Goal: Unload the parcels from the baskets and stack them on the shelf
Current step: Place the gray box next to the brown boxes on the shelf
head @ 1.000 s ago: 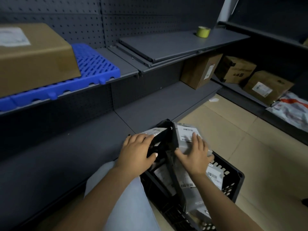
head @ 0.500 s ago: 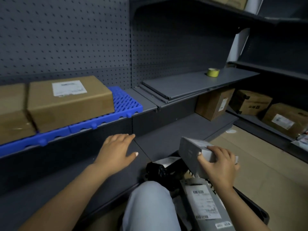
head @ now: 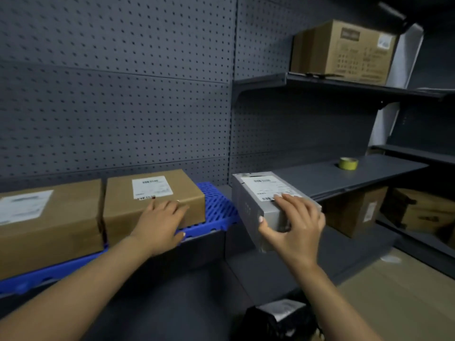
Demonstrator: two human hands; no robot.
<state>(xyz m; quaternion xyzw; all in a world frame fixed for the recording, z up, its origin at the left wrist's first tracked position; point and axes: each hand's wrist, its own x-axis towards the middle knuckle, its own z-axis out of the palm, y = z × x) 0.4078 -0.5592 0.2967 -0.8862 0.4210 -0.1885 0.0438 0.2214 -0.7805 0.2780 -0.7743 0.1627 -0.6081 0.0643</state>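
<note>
right hand (head: 294, 228) grips grey parcel (head: 258, 204), thumb on near side, fingers over labelled top; parcel tilted, held off shelf (head: 357, 175) beside blue pallet (head: 216, 205). left hand (head: 160, 222) rests flat, fingers straight, on brown box (head: 152, 200) sitting on pallet; second brown box (head: 46, 222) just left, touching. tape roll (head: 348, 163) further right on shelf, black parcel (head: 278, 321) below

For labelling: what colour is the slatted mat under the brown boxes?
Blue mat, head view.
</note>
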